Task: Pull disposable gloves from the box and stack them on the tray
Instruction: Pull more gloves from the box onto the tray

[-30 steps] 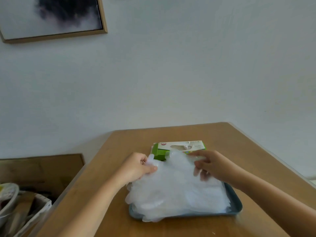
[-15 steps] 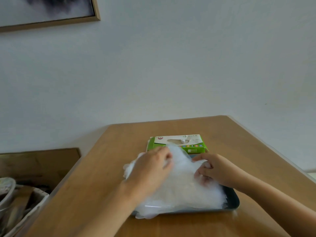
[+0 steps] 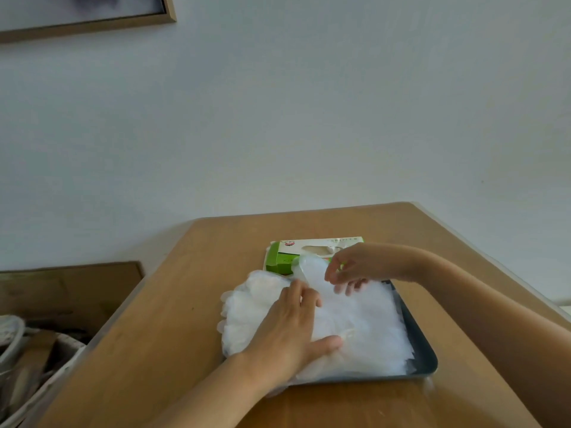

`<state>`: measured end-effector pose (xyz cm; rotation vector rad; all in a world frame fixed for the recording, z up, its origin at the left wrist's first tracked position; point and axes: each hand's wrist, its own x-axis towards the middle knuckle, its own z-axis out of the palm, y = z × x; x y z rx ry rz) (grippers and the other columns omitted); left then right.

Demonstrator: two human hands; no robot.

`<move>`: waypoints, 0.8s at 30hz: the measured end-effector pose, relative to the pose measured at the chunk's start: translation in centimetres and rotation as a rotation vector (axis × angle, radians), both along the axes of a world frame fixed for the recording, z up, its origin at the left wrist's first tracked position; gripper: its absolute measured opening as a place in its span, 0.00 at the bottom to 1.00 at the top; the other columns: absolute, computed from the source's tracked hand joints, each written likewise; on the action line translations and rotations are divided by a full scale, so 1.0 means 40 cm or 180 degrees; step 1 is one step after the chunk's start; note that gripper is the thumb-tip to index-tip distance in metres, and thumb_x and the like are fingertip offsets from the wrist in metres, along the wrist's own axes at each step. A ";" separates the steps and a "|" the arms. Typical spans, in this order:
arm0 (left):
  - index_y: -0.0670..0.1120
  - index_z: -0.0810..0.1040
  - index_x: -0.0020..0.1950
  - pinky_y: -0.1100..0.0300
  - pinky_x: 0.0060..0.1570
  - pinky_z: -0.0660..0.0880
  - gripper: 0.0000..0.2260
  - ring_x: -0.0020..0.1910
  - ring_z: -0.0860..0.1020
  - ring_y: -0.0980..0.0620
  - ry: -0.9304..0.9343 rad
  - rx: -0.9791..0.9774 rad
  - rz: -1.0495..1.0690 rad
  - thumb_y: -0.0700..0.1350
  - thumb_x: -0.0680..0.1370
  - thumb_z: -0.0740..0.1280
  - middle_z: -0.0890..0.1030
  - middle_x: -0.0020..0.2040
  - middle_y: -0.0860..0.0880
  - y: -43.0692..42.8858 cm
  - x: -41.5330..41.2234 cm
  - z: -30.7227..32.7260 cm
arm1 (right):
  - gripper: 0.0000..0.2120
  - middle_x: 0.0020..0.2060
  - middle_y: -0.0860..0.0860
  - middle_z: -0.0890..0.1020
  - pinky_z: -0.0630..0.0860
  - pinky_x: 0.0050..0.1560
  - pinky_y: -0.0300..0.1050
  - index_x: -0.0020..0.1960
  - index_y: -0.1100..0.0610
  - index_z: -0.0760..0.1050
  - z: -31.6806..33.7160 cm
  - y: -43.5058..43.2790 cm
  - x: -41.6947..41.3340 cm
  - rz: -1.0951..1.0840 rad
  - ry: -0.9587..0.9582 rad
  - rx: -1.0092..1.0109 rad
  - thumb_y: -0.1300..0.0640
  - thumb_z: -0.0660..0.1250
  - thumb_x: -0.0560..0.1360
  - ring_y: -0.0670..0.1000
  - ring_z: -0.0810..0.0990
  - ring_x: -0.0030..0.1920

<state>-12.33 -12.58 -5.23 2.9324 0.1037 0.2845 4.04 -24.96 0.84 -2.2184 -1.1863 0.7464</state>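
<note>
A thick pile of clear disposable gloves (image 3: 364, 329) lies on a dark grey tray (image 3: 424, 355) on the wooden table (image 3: 173, 335). The pile spills over the tray's left side. Just behind the tray lies the green and white glove box (image 3: 279, 261), its top opening partly hidden by my right hand. My left hand (image 3: 287, 332) presses flat on the left half of the pile, fingers spread. My right hand (image 3: 355, 267) hovers over the far edge of the pile, thumb and forefinger pinching the raised end of the top glove (image 3: 310, 268).
The table's right edge runs close behind my right forearm, with a white wall beyond. A basket with clutter (image 3: 37, 366) and a low wooden surface (image 3: 68, 288) sit left of the table. A framed picture (image 3: 92, 23) hangs high on the wall.
My left hand slid from the pile's far left corner down onto its middle and now lies flat. My right hand lifted toward the box with the glove's end.
</note>
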 end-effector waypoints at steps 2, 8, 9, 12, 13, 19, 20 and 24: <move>0.53 0.61 0.63 0.65 0.58 0.66 0.23 0.58 0.65 0.56 0.0049 -0.0008 0.0122 0.65 0.76 0.61 0.61 0.61 0.54 -0.001 -0.001 0.003 | 0.11 0.50 0.47 0.84 0.77 0.47 0.34 0.57 0.53 0.79 0.007 0.029 0.004 0.0284 -0.0126 -0.0203 0.62 0.64 0.77 0.46 0.83 0.49; 0.50 0.53 0.75 0.52 0.73 0.53 0.37 0.74 0.51 0.48 0.0587 0.0118 0.0388 0.71 0.74 0.53 0.48 0.76 0.52 0.013 0.016 -0.019 | 0.29 0.63 0.42 0.76 0.72 0.56 0.32 0.67 0.47 0.74 -0.040 0.068 0.019 0.0061 -0.0352 0.0348 0.72 0.60 0.74 0.42 0.75 0.61; 0.50 0.50 0.77 0.50 0.76 0.46 0.40 0.77 0.45 0.49 0.0700 0.0130 0.0368 0.72 0.73 0.49 0.43 0.78 0.52 0.017 0.018 -0.024 | 0.29 0.67 0.42 0.72 0.71 0.61 0.36 0.69 0.45 0.71 -0.049 0.067 0.020 -0.0041 -0.0392 0.0613 0.71 0.60 0.75 0.43 0.73 0.64; 0.51 0.42 0.79 0.45 0.74 0.36 0.45 0.76 0.34 0.50 0.0958 0.0136 0.0374 0.75 0.69 0.43 0.34 0.78 0.51 0.034 0.029 -0.045 | 0.29 0.75 0.40 0.58 0.65 0.68 0.42 0.72 0.41 0.64 -0.078 0.043 0.002 -0.0148 -0.0956 0.1088 0.63 0.64 0.77 0.45 0.66 0.70; 0.51 0.40 0.79 0.44 0.74 0.35 0.43 0.76 0.33 0.49 0.1040 0.0090 0.0418 0.74 0.70 0.43 0.34 0.78 0.50 0.036 0.031 -0.050 | 0.28 0.75 0.39 0.56 0.64 0.69 0.41 0.72 0.41 0.63 -0.087 0.028 -0.013 -0.0085 -0.1244 0.1119 0.60 0.65 0.77 0.45 0.64 0.71; 0.54 0.38 0.78 0.42 0.73 0.36 0.44 0.76 0.34 0.49 0.1324 -0.0013 0.0399 0.74 0.71 0.50 0.35 0.78 0.51 0.037 0.025 -0.034 | 0.36 0.71 0.29 0.39 0.44 0.73 0.39 0.74 0.33 0.44 -0.130 -0.092 -0.089 0.0877 -0.1280 -0.0327 0.34 0.61 0.73 0.33 0.41 0.71; 0.54 0.37 0.78 0.43 0.74 0.37 0.45 0.76 0.35 0.50 0.1395 -0.0069 0.0342 0.74 0.71 0.54 0.35 0.78 0.52 0.046 0.022 -0.022 | 0.39 0.70 0.27 0.39 0.43 0.74 0.41 0.73 0.30 0.44 -0.124 -0.109 -0.085 0.0862 -0.1075 -0.0511 0.33 0.64 0.71 0.33 0.41 0.71; 0.56 0.44 0.79 0.52 0.76 0.47 0.48 0.78 0.45 0.52 0.1780 -0.0108 0.0203 0.67 0.69 0.69 0.42 0.79 0.54 0.106 0.005 0.057 | 0.41 0.69 0.22 0.49 0.53 0.74 0.50 0.67 0.22 0.51 -0.078 -0.128 -0.046 0.0790 -0.0538 -0.1003 0.36 0.74 0.64 0.37 0.52 0.70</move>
